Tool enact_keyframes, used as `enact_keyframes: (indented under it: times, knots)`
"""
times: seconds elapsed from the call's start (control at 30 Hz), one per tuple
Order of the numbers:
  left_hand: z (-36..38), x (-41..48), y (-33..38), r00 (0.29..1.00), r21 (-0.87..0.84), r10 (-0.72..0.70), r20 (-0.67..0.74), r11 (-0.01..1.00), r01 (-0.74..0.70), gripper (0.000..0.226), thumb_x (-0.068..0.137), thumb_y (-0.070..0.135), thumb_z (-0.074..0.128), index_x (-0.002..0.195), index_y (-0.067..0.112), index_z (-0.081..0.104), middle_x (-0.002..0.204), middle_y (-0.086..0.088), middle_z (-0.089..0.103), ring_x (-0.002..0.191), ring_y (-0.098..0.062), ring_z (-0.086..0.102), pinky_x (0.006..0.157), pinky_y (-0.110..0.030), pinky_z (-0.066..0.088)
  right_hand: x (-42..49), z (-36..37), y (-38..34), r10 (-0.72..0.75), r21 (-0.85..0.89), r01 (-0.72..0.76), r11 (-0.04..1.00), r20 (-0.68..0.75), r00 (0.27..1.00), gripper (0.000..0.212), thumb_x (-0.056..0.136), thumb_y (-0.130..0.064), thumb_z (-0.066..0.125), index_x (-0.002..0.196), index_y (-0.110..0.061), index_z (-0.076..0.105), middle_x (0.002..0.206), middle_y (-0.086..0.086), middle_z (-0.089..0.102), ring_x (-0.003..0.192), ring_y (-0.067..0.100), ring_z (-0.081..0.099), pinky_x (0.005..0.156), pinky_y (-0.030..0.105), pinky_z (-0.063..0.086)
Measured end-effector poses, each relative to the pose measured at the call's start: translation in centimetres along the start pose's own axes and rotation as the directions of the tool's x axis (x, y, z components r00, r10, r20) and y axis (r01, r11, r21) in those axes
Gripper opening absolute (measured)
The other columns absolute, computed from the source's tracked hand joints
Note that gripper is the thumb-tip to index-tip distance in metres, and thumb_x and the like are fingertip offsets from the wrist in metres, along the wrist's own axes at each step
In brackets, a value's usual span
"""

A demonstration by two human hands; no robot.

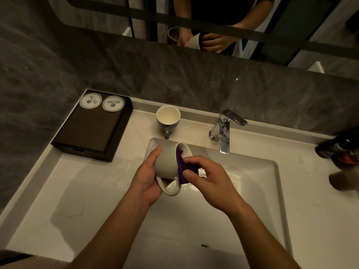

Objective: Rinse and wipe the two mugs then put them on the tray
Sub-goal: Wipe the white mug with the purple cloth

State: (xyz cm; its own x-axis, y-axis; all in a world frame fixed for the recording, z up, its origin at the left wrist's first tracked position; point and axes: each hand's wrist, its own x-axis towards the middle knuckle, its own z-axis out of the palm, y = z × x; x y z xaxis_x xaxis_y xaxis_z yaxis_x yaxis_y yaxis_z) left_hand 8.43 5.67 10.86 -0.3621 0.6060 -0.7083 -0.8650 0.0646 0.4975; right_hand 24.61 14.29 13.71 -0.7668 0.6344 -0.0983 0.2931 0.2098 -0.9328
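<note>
Tipped grey mug (167, 162), pale inside, seemingly purple cloth (182, 167)

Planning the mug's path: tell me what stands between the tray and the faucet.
In the head view, one upright mug stands on the counter between the tray and the faucet.

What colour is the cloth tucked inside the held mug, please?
The cloth is purple; the head view shows it.

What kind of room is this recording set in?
Probably a hotel bathroom: a white sink with a chrome tap sits under a wall mirror, and beside it a dark tray carries two round paper coasters.
</note>
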Motion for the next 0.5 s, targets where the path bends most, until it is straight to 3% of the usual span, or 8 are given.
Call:
enact_keyframes:
  times: [0.1, 0.2, 0.3, 0.4, 0.5]
  knots:
    - [0.5, -0.1, -0.1, 1.0, 0.019, -0.026, 0.007, 0.999, 0.026, 0.049, 0.092, 0.04, 0.072, 0.129, 0.008, 0.069, 0.119, -0.024, 0.075, 0.101, -0.037, 0.074, 0.087, -0.048, 0.061, -0.1, 0.6, -0.3, 0.031, -0.002, -0.031, 1.0, 0.031, 0.999, 0.022, 0.089, -0.032, 0.073, 0.104, -0.029, 0.059, 0.096, -0.011, 0.066, 0.085, 0.012, 0.059, 0.075, 0.032, 0.051]
    - [1.1, -0.3, -0.4, 0.999, 0.024, -0.041, 0.001, 0.999, 0.041, 0.045, 0.091, 0.039, 0.074, 0.123, 0.008, 0.071, 0.109, -0.023, 0.078, 0.096, -0.036, 0.076, 0.087, -0.049, 0.061, 0.1, 1.2, -0.7, 0.04, -0.026, -0.04, 0.999, 0.022, 0.999, 0.029, 0.087, -0.043, 0.071, 0.104, -0.029, 0.051, 0.096, -0.003, 0.065, 0.084, 0.02, 0.061, 0.072, 0.047, 0.054]
    - [1.6, -0.8, -0.7, 1.0, 0.021, -0.011, -0.023, 1.0, 0.011, 0.041, 0.092, 0.039, 0.073, 0.12, 0.01, 0.07, 0.106, -0.022, 0.078, 0.1, -0.037, 0.075, 0.09, -0.051, 0.061, 0.4, 1.5, -0.5, 0.043, -0.064, -0.044, 0.997, -0.02, 0.999, 0.028, 0.093, -0.038, 0.068, 0.109, -0.026, 0.048, 0.098, -0.002, 0.063, 0.085, 0.017, 0.061, 0.071, 0.042, 0.055]
    - [2.2, -1.2, -1.4, 0.99, 0.059, 0.103, -0.094, 0.993, -0.098, 0.036, 0.094, 0.039, 0.072, 0.121, 0.015, 0.067, 0.114, -0.02, 0.074, 0.106, -0.038, 0.073, 0.093, -0.054, 0.061, 0.5, 2.1, -0.8, 0.049, -0.06, -0.055, 0.997, -0.09, 0.995, 0.024, 0.097, -0.032, 0.065, 0.111, -0.022, 0.048, 0.097, -0.006, 0.063, 0.085, 0.011, 0.06, 0.073, 0.034, 0.053]
    - [2.9, -1.5, -2.5, 0.907, 0.196, 0.37, -0.201, 0.922, -0.333, 0.027, 0.093, 0.036, 0.074, 0.115, 0.024, 0.067, 0.116, -0.008, 0.071, 0.104, -0.029, 0.072, 0.083, -0.043, 0.065, 0.8, 2.7, -1.5, 0.121, 0.071, -0.109, 0.991, -0.199, 0.972, 0.019, 0.099, -0.033, 0.061, 0.111, -0.022, 0.051, 0.096, -0.004, 0.064, 0.084, 0.008, 0.06, 0.075, 0.03, 0.052]
